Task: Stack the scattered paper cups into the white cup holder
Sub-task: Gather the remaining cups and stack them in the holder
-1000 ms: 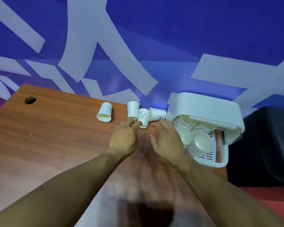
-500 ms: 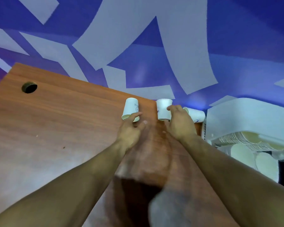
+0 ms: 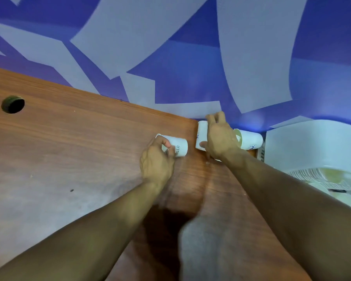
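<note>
Our left hand (image 3: 156, 161) is curled round the tipped cup (image 3: 179, 148), and our right hand (image 3: 221, 138) is wrapped round the upright cup (image 3: 202, 134) at the desk's (image 3: 69, 149) back edge. One in each, probably so we can nest them. The third cup (image 3: 250, 139) lies beside the white cup holder (image 3: 312, 147), far right.

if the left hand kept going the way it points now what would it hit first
Most likely the upright cup held by the right hand: the left hand points forward-right, and the sideways cup it grips lies just short of it. Depth is hard to judge.
</note>
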### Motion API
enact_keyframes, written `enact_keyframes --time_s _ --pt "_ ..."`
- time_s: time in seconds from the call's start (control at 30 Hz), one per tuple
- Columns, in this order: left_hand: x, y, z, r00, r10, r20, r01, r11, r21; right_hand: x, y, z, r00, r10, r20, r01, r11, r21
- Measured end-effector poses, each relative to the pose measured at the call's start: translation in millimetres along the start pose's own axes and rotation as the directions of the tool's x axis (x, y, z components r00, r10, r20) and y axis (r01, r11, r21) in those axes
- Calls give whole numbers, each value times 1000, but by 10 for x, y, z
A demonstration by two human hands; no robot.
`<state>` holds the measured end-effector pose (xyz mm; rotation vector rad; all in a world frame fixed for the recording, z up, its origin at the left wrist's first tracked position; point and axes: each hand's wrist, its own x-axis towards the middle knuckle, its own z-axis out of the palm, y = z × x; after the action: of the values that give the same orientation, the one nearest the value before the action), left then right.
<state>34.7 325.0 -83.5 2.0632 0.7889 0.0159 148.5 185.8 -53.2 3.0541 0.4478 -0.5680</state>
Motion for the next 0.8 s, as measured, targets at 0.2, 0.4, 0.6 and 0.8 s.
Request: enact_keyframes --time_s 0.2,0.4,0.6,0.8 --pt "-67 38 -101 988 153 -1 -153 986 65 -230 -131 -106 998 -68 -13 67 997 -45" --pt "-287 206 -272 973 227 40 -229 972 57 -745 -108 -304 965 -182 -189 148 972 -181" --pt "-711 477 -400 918 394 52 -396 917 50 -1472 93 -617 912 -218 -349 207 976 -71" --pt "-1253 970 -519 768 638 57 -634 744 211 -2109 479 -754 837 -210 -505 226 974 -30"
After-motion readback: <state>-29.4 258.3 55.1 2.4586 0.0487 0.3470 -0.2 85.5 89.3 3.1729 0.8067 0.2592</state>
